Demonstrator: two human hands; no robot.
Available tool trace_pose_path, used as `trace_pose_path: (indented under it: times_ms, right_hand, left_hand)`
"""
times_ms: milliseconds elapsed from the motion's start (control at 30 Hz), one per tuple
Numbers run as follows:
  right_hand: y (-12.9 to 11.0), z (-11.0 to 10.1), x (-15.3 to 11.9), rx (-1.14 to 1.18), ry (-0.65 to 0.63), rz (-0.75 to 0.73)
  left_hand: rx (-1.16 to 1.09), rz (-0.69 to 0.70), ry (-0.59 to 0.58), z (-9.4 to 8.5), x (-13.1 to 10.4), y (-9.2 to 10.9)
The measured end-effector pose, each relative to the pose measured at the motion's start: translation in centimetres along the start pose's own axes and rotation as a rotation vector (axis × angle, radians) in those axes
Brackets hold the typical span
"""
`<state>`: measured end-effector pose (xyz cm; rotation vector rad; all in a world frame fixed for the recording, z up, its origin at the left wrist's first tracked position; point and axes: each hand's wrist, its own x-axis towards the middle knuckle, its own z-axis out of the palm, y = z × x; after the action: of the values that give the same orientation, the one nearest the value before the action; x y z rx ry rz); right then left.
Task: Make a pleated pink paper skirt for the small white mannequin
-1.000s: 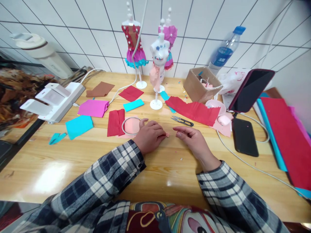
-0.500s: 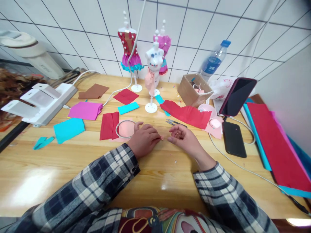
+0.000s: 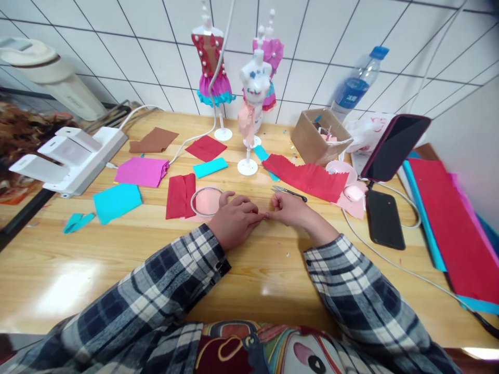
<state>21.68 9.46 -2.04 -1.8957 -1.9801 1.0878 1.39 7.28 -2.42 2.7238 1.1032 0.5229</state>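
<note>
My left hand [image 3: 237, 220] lies low over the table, fingers together on a small pink scrap [image 3: 262, 214], most of which it hides. From the other side, my right hand [image 3: 287, 210] pinches the scrap's right end between thumb and forefinger. A metal hoop [image 3: 194, 209] rests on pale pink cloth [image 3: 207, 201] just left of my left hand, beside a folded red cloth [image 3: 181, 196]. Small snips [image 3: 290, 193] lie right behind my right hand. Behind them stretches a red strip with a zigzag edge [image 3: 307, 179].
Small dress forms [image 3: 256, 78] stand at the back near a cardboard box [image 3: 317, 140] and a bottle [image 3: 356, 85]. Cloth pieces [image 3: 117, 201] and a power strip [image 3: 93, 161] are at left. A black phone [image 3: 385, 219], a cable and stacked fabric [image 3: 456, 223] are at right.
My right hand has moved left to the scrap and its fingers have closed on it. My left hand stays on the scrap. The whole view has shifted slightly.
</note>
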Motion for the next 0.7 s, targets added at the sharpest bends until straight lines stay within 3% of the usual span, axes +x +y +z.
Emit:
trace_pose_path:
  times_ms: [267,467,533,700]
  right_hand:
    - [-1.1,-0.8,1.3,-0.234,-0.066,0.022]
    - [-1.9,-1.7,2.0,-0.190,-0.212,-0.010]
    - [-1.4,-1.4,0.9,-0.158,-0.176,-0.066]
    - [0.5,0.2,-1.7,-0.164,0.106,-0.185]
  left_hand:
    - [-0.015,-0.015,-0.016,0.2,0.0,-0.2]
    - [-0.023,-0.014,-0.026,0.0,0.1,-0.3]
    - [-0.027,-0.010,-0.026,-0.1,0.0,-0.2]
    - [-0.007,0.000,-0.012,0.1,-0.1,-0.1]
